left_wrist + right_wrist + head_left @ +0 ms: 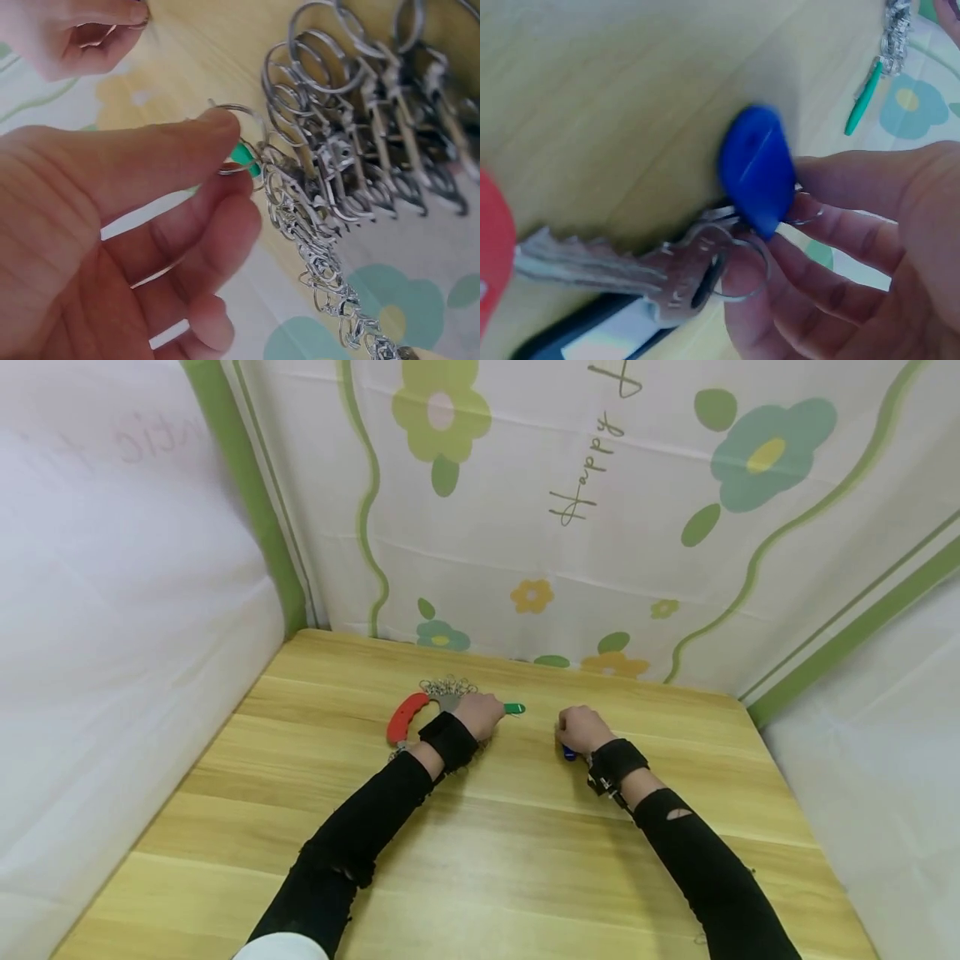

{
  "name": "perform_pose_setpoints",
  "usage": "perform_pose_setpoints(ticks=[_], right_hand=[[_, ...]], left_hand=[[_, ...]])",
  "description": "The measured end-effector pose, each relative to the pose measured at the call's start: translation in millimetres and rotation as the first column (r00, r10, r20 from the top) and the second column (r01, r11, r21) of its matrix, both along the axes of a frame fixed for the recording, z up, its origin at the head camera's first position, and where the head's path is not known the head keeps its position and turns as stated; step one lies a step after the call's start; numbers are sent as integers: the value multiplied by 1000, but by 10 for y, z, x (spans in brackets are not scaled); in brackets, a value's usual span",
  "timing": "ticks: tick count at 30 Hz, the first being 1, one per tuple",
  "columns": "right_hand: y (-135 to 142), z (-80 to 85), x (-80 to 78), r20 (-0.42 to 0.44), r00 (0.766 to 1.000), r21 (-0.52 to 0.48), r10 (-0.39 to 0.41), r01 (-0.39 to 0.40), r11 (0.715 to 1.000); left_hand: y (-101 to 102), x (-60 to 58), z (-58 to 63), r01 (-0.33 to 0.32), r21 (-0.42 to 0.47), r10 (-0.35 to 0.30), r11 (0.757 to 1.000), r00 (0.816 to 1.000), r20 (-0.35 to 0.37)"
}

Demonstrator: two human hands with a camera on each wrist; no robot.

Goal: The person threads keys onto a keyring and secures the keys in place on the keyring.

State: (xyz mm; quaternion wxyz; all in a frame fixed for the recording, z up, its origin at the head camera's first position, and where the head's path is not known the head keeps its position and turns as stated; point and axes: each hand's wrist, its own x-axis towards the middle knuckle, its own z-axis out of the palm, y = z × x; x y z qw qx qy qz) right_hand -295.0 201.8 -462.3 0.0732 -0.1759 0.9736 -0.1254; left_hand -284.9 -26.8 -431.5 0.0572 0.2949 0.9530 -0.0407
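My left hand pinches a small metal ring between thumb and forefinger. Beside it lies a large key holder with a red handle and many metal hooks and rings. A green tag sticks out past the left fingers. Right of this, my right hand grips a key ring low over the table. A blue fob, a silver key and a black tag with a white label show at the right fingers. The right fingertips are partly hidden.
The wooden table runs back to a white curtain printed with flowers. White cloth walls stand at the left and right. A red piece, cut off by the frame, shows near the key in the right wrist view.
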Motion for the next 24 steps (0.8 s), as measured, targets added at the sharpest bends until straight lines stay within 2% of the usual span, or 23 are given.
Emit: perform_pose_setpoints(ticks=[5,11,16,19,24], right_hand=[[-48,-43,11,-23,1000,54,-7,8,998],[-109,18,56,-49,999,38,23,-21,999],[-179,87,123,8,1000,-74,-12,12,997],[-206,88,133,52,998,-177,-29,38,983],[-229,28,124,129,991,-370,-46,91,925]], left_hand=[[-7,3,3,-52,26,51,998,998,35],[-50,2,24,-141,128,129,982,987,101],[-97,23,-28,-186,182,167,966,979,115],[-113,46,-54,-189,198,170,962,979,111],[-129,69,-117,-188,261,158,947,979,131]])
